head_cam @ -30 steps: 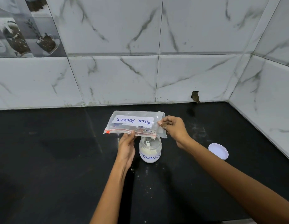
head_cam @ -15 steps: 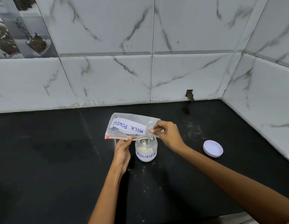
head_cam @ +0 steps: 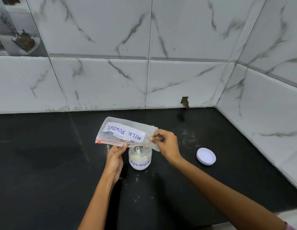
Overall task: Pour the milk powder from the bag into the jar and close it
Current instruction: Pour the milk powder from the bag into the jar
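A clear zip bag (head_cam: 111, 130) with a white label reading MILK POWDER hangs upside down over the open jar (head_cam: 140, 161), its red zip edge facing down. My left hand (head_cam: 115, 157) pinches the zip edge near its middle. My right hand (head_cam: 164, 143) pinches the bag's right corner. The bag looks almost flat. The small clear jar, labelled POWDER, stands on the black counter and holds pale powder and a white scoop. Its white lid (head_cam: 206, 156) lies on the counter to the right, apart from the jar.
The black counter (head_cam: 45, 163) meets marble-look tiled walls at the back and on the right, forming a corner. Specks of spilled powder (head_cam: 137, 181) dot the counter in front of the jar. A chipped hole (head_cam: 185, 102) shows low in the back wall.
The bag has tilted, its left end rising and its right corner dropping toward the jar. Both hands kept their grip. The camera view shifted slightly.
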{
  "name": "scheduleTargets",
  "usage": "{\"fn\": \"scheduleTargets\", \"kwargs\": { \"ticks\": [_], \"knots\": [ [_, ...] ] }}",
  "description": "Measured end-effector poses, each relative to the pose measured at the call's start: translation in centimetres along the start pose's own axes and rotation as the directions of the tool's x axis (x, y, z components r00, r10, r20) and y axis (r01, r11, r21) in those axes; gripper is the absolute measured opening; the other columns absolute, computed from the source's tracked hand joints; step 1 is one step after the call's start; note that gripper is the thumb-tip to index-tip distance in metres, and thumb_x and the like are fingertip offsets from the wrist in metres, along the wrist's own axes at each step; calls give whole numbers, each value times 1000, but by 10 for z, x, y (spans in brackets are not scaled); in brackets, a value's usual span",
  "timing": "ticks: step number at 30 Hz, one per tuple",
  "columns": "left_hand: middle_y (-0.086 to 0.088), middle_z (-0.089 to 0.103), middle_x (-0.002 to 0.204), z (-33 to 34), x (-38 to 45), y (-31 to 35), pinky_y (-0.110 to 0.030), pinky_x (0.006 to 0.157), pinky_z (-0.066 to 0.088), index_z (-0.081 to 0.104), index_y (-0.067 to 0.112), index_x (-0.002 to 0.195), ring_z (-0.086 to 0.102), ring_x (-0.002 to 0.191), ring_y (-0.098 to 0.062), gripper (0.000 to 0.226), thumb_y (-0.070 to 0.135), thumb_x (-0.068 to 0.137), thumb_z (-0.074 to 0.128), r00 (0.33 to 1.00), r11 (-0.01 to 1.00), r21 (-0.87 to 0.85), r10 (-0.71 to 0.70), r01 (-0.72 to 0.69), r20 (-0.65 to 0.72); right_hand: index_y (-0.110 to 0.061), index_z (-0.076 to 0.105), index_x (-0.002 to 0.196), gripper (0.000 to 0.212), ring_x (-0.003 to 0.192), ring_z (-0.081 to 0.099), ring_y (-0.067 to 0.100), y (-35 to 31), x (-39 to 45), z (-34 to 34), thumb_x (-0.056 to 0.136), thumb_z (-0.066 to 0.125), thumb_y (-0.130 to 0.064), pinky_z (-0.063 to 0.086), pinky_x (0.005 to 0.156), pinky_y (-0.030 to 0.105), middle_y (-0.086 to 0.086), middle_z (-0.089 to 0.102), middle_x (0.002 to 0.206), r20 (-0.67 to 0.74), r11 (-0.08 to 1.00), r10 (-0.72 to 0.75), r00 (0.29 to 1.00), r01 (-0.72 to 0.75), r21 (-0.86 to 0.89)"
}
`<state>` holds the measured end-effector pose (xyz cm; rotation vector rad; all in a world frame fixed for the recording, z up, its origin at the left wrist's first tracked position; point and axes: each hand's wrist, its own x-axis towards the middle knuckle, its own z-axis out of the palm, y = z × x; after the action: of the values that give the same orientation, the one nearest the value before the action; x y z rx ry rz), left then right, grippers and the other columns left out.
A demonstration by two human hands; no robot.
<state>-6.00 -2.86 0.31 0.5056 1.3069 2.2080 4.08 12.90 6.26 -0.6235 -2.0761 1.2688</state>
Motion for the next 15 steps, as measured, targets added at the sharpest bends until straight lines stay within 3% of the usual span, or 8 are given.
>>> {"fn": "scheduleTargets", "kwargs": {
  "ticks": [10, 15],
  "knots": [
    [-1, 68, 120, 0, -8, 8, -31, 105, 35, 63, 15, 115, 56, 120, -14, 33, 18, 83, 61, 1000, 1000, 28, -12, 13, -16, -13, 68, 74, 9, 61, 52, 4, 2, -3, 7, 78, 75, -12, 44, 60, 19, -9, 62, 66, 0, 1000, -17, 1000, 17, -2],
    [0, 69, 118, -1, -10, 9, -31, 105, 35, 63, 13, 116, 57, 119, -13, 35, 19, 81, 63, 999, 999, 37, -33, 34, -30, -9, 70, 76, 6, 70, 58, 11, 0, -4, 10, 78, 75, -9, 51, 68, 30, -2, 66, 71, -34, 999, 1, 999, 0, 43]
  ]
}}
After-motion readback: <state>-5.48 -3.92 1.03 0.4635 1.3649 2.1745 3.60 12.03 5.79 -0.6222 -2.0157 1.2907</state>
